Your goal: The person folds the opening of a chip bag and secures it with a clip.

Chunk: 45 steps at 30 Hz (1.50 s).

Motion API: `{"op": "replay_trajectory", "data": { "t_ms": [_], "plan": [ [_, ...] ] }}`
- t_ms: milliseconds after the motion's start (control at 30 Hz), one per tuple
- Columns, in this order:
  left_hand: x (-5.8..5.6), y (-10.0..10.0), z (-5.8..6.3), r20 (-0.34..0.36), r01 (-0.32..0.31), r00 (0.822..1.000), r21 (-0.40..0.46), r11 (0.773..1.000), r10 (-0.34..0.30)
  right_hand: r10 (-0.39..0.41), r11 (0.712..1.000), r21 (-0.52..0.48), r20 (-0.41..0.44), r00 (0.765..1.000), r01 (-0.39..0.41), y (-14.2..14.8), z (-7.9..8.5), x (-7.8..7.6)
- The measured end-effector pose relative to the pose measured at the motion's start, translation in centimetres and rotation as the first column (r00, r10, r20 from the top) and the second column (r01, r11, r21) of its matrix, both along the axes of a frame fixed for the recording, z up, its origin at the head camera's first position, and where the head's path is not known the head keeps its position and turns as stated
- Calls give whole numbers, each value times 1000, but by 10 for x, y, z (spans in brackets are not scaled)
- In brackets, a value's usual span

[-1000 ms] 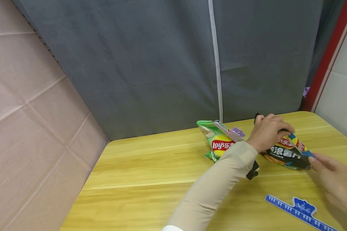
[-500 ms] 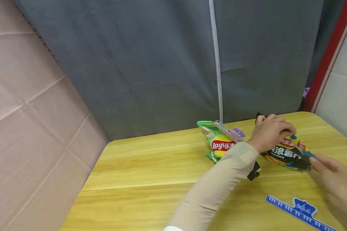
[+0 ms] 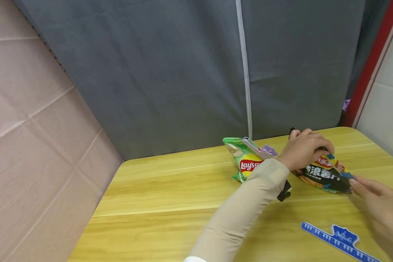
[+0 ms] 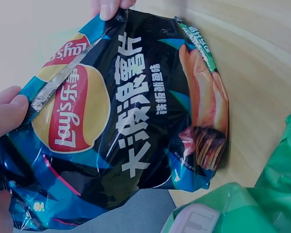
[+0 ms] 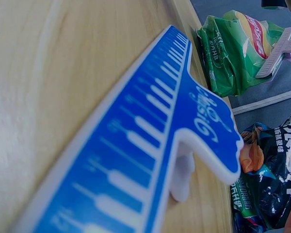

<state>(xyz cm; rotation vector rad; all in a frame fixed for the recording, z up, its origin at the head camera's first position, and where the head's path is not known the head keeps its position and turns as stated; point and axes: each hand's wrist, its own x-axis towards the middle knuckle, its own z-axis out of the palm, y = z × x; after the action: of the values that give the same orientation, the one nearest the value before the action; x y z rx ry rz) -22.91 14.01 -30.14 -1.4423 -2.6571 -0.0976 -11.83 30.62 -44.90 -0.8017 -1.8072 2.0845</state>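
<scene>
A black and blue bag of Lay's chips (image 3: 321,174) lies at the right of the table, its top edge folded over. My left hand (image 3: 302,147) reaches across and holds the far end of the fold, thumb and fingers around it in the left wrist view. At the near right corner, my right hand (image 3: 378,200) pinches the bag between thumb and finger. A blue clip with piano keys (image 3: 342,238) rests on the wood below the bag; it looms large in the right wrist view. Beside the left forearm stands a green Lay's bag (image 3: 240,154), with a lilac clip (image 3: 259,148) across its top.
The wooden table (image 3: 170,193) meets a grey curtain (image 3: 150,91) at the back. Pinkish panels (image 3: 46,127) line the left side and a white panel (image 3: 386,102) the right. A small black object (image 3: 284,192) shows beside the left sleeve.
Both hands keep their hold on the black chip bag with only slight shifts. The left forearm has edged a little left, covering more of the green bag.
</scene>
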Motion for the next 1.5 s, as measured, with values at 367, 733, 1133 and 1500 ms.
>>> {"op": "replay_trajectory", "data": {
  "t_ms": [367, 733, 1133, 1500],
  "plan": [
    [0, 0, 0, 25, 7, 1000, -18, 1000, -6, 7, 997, 74, 74, 997, -13, 1, 3, -1],
    [0, -2, -2, 8, 0, 1000, 21, 1000, 0, 18, 999, 40, 44, 999, -20, 3, -2, -2],
    [-1, -1, -3, 6, -5, 1000, 43, 999, 5, 66, 988, 141, 41, 997, -71, 6, 6, -1],
    [0, -2, -4, 3, -16, 1000, 47, 999, 15, 71, 957, 279, 55, 996, -84, -1, 19, 9]
  ]
}}
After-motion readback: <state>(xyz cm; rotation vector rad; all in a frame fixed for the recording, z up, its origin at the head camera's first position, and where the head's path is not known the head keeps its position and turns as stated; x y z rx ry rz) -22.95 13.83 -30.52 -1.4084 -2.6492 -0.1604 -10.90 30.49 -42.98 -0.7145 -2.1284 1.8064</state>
